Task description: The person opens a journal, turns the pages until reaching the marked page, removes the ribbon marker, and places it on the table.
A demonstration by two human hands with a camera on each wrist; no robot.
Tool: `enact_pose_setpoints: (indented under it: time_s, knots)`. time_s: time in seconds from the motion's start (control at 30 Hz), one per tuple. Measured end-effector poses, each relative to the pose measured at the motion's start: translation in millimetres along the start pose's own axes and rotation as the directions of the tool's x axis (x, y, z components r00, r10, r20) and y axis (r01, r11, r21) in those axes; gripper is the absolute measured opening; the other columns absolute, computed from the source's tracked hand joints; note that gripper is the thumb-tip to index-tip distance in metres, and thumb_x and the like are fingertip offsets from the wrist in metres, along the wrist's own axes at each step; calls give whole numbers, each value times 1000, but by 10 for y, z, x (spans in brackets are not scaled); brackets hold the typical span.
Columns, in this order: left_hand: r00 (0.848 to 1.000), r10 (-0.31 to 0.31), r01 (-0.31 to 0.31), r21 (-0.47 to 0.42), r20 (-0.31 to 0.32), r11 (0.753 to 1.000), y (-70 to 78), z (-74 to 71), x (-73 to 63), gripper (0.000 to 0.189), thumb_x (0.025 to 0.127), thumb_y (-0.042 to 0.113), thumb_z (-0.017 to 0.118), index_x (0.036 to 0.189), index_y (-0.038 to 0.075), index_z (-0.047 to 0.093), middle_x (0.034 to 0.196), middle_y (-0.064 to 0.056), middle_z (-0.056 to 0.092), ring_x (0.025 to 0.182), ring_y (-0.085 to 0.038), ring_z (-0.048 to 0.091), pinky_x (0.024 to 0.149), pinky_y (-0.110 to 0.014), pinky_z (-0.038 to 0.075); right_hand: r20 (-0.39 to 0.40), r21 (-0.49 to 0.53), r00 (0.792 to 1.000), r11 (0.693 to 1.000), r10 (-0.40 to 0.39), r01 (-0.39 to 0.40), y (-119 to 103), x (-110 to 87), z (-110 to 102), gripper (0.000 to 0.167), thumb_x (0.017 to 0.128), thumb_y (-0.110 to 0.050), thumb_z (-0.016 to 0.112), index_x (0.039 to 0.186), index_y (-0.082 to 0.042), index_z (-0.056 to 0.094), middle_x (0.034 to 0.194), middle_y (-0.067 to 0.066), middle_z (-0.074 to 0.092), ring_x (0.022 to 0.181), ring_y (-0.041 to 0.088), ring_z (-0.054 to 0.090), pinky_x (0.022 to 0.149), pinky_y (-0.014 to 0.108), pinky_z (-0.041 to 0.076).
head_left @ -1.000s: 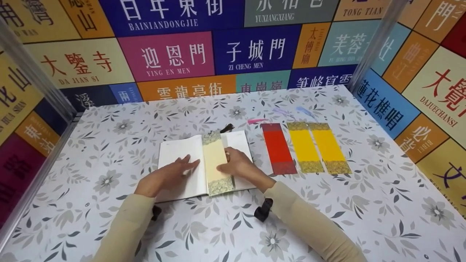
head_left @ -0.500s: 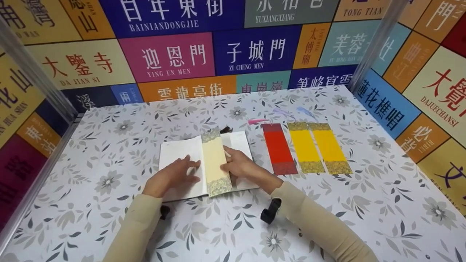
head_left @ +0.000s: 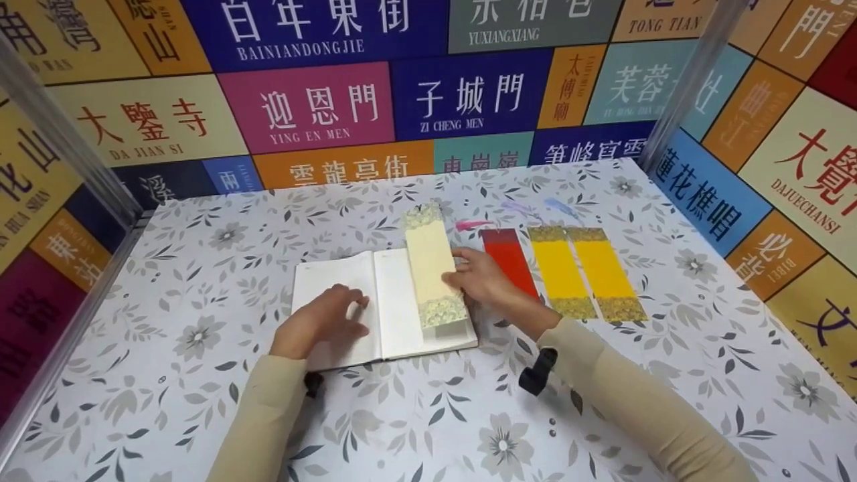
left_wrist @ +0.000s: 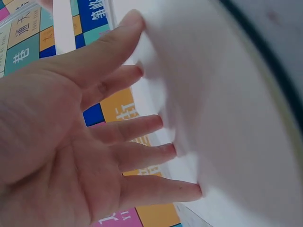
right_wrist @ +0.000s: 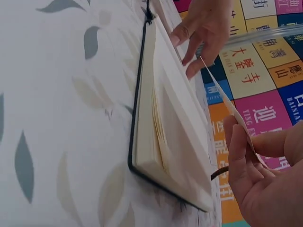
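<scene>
An open notebook [head_left: 402, 308] with blank white pages and a dark cover lies on the table. My left hand [head_left: 326, 320] rests its fingertips on the left page; in the left wrist view its fingers are spread and nearly straight against the paper. Above the right page, my right hand [head_left: 483, 278] pinches a cream bookmark [head_left: 430, 258] by its right edge. Patterned bands cross the bookmark's top and bottom. From the right wrist view, the bookmark [right_wrist: 227, 100] appears edge-on between thumb and fingers, held apart from the pages.
Right of the notebook lie a red bookmark [head_left: 509, 264], partly behind the right forearm, and two yellow bookmarks [head_left: 564, 268] with patterned ends. Pink, lilac and blue tassels extend from their tops. A floral cloth [head_left: 201, 268] covers the table, and printed panels [head_left: 308, 100] stand behind.
The right hand has lifted the cream bookmark from the notebook's middle and carried it right and away from the person. The left hand has shifted only slightly on its page.
</scene>
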State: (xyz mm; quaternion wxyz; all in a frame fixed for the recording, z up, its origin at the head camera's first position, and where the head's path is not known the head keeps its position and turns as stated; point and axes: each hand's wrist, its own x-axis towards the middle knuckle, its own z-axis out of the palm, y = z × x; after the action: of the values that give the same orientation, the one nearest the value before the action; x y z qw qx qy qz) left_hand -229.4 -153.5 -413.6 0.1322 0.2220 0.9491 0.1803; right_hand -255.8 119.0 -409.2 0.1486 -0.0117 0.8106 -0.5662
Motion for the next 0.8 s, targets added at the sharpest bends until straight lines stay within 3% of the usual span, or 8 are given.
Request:
enact_pose_setpoints:
  time_s: [0.1,0.27,0.43,0.53,0.63,0.73,0.77,0.8]
  knots:
    - [1000,-24,23,6,11,1000,7,-12,17,40,86,14,75,118,-6,62,108,-24,64,101,-34,59,100,-50,49,-54,-61,999,998,-3,-1,5,17,-196,58,98,-13,62,152,-7,42,136,21,63,112,27,67,94,34,58]
    - [997,-73,72,13,31,997,-2,-18,12,46,86,16,76,123,-6,59,111,-24,63,101,-33,58,102,-50,49,-81,-96,996,994,37,-45,-18,50,-529,55,102,-18,56,154,-13,39,144,17,58,120,29,62,105,40,52]
    - [995,-93,93,17,42,996,-14,-6,13,49,87,18,75,126,-6,58,113,-23,63,102,-33,58,102,-50,48,-52,-123,993,986,106,-111,-62,68,-875,58,105,-24,50,158,-15,29,144,18,57,105,21,64,93,34,57]
    - [997,-69,68,21,33,997,-15,6,18,46,87,17,75,124,-6,59,114,-24,63,105,-36,59,103,-51,48,-79,-146,988,979,129,-140,-75,81,-1078,59,106,-26,49,159,-17,26,139,17,60,90,13,64,81,25,56]
    - [998,-55,55,23,29,998,-3,16,24,45,88,17,74,123,-6,59,116,-26,62,110,-39,59,105,-51,47,-115,-157,987,979,112,-129,-49,91,-1270,60,106,-27,49,160,-17,24,104,6,70,66,7,54,66,19,49]
    - [999,-30,29,33,19,999,-6,19,21,43,88,17,73,122,-7,60,114,-26,63,109,-40,60,104,-51,48,-174,-152,981,982,81,-108,-3,117,-1426,60,105,-26,50,159,-15,27,66,-8,52,48,7,36,54,22,39]
    - [1000,-24,23,39,17,999,-8,20,21,43,88,17,73,122,-7,60,114,-26,64,109,-40,60,104,-51,48,-195,-152,978,983,74,-105,10,130,-1468,60,105,-26,51,159,-15,28,64,-9,45,46,7,30,52,23,36]
    - [1000,-21,21,39,14,999,-12,22,20,43,88,17,73,122,-7,60,113,-26,64,109,-40,60,103,-51,48,-213,-146,974,984,72,-105,14,141,-1507,60,105,-27,50,159,-15,28,70,-5,51,46,7,28,53,23,34]
